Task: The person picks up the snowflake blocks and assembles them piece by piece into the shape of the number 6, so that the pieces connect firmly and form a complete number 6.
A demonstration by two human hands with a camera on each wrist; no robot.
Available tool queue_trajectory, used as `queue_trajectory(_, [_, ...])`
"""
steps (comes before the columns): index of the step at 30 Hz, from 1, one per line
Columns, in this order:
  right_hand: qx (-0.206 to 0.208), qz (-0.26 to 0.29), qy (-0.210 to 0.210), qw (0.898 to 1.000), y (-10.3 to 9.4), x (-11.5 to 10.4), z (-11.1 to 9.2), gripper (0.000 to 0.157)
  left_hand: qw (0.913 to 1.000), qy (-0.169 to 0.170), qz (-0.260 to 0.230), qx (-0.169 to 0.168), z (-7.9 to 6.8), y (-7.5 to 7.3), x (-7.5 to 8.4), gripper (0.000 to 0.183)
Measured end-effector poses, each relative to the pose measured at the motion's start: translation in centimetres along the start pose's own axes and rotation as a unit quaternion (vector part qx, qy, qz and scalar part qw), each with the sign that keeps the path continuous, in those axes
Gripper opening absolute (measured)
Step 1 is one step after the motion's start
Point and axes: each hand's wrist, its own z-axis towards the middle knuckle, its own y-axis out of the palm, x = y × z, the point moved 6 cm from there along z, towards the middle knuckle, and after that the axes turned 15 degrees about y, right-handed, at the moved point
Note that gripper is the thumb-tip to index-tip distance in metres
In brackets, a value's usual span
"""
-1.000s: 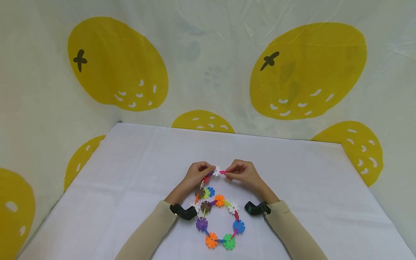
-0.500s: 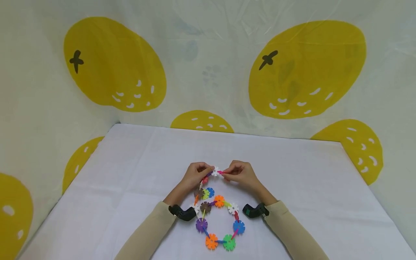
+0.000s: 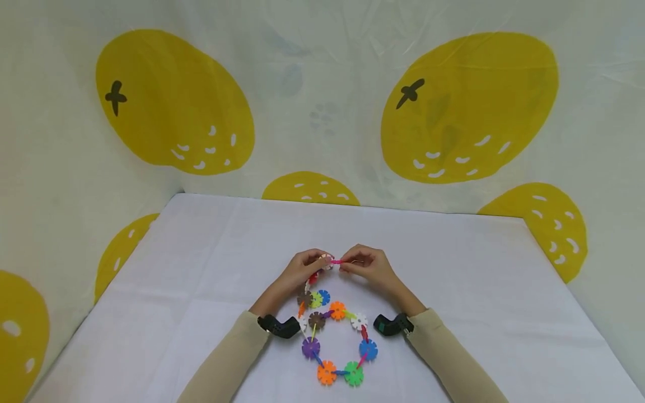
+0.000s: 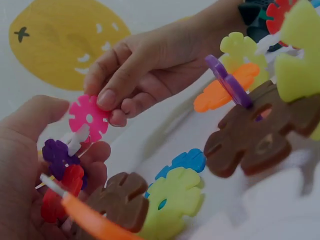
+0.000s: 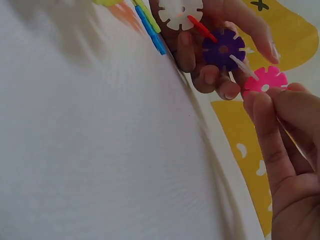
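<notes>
A chain of slotted plastic flower discs runs up from the table into both hands. My right hand (image 3: 370, 267) pinches a pink disc (image 4: 77, 117) between thumb and fingertips. Edge-on in the left wrist view, a white disc (image 4: 78, 140) is slotted into the pink one. Beyond it come a purple disc (image 5: 220, 57) and a red disc (image 4: 70, 182). My left hand (image 3: 299, 270) holds this end of the chain, fingers curled behind the purple disc. Its thumb stands off the purple disc in the right wrist view.
The rest of the chain forms a ring on the white tabletop (image 3: 227, 240), with an orange disc (image 3: 326, 380) and a green disc (image 3: 354, 380) nearest me. A brown disc (image 3: 304, 299), a yellow-green disc and a blue disc (image 3: 325, 297) lie between ring and hands. A fruit-print cloth (image 3: 322, 84) hangs behind.
Both hands have shifted slightly left with the held end of the chain. The left thumb now overlaps the white disc, which earlier showed clear of it. The right hand keeps its pinch.
</notes>
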Motion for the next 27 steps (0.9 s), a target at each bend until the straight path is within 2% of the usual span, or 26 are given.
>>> queue_trajectory(2, [-0.001, 0.0, 0.027, 1.0, 0.1, 0.3, 0.1, 0.015, 1.0, 0.003, -0.004, -0.002, 0.0, -0.1, 0.0, 0.028])
queue_trajectory(6, [-0.016, -0.002, 0.117, 0.993, 0.6, 1.5, 0.3, 0.018, 0.9998, -0.001, -0.013, 0.013, 0.0, -0.4, -0.4, 0.027])
queue_trajectory(8, [-0.027, -0.022, 0.152, 0.988, 0.9, 2.0, 0.4, 0.018, 0.9996, -0.006, -0.018, 0.021, 0.0, -0.6, -0.5, 0.028])
queue_trajectory(10, [-0.045, -0.05, 0.167, 0.984, 1.3, 2.2, 0.3, 0.018, 0.9995, -0.011, -0.019, 0.022, 0.1, -0.7, -0.5, 0.029])
queue_trajectory(11, [-0.055, -0.064, 0.165, 0.983, 1.5, 2.2, 0.3, 0.017, 0.9995, -0.011, -0.02, 0.021, 0.0, -0.7, 0.1, 0.028])
queue_trajectory(14, [-0.084, -0.102, 0.145, 0.981, 2.6, 0.6, 0.1, 0.017, 0.9996, -0.015, -0.011, 0.022, 0.0, -0.8, 0.1, 0.03])
queue_trajectory(17, [-0.107, -0.133, 0.108, 0.979, 3.6, -0.8, -0.1, 0.02, 0.9995, -0.017, -0.004, 0.026, -0.1, -0.8, 0.1, 0.031])
queue_trajectory(18, [-0.108, -0.144, 0.1, 0.979, 3.9, -1.0, -0.1, 0.021, 0.9994, -0.019, -0.004, 0.028, 0.0, -0.8, -0.5, 0.032])
queue_trajectory(22, [-0.109, -0.179, 0.075, 0.975, 4.4, 0.3, 0.1, 0.027, 0.9993, -0.018, -0.013, 0.029, 0.0, -0.8, -0.5, 0.03])
queue_trajectory(27, [-0.109, -0.218, 0.071, 0.967, 4.8, 1.2, 0.3, 0.033, 0.9992, -0.017, -0.023, 0.027, 0.0, -0.7, -0.6, 0.029])
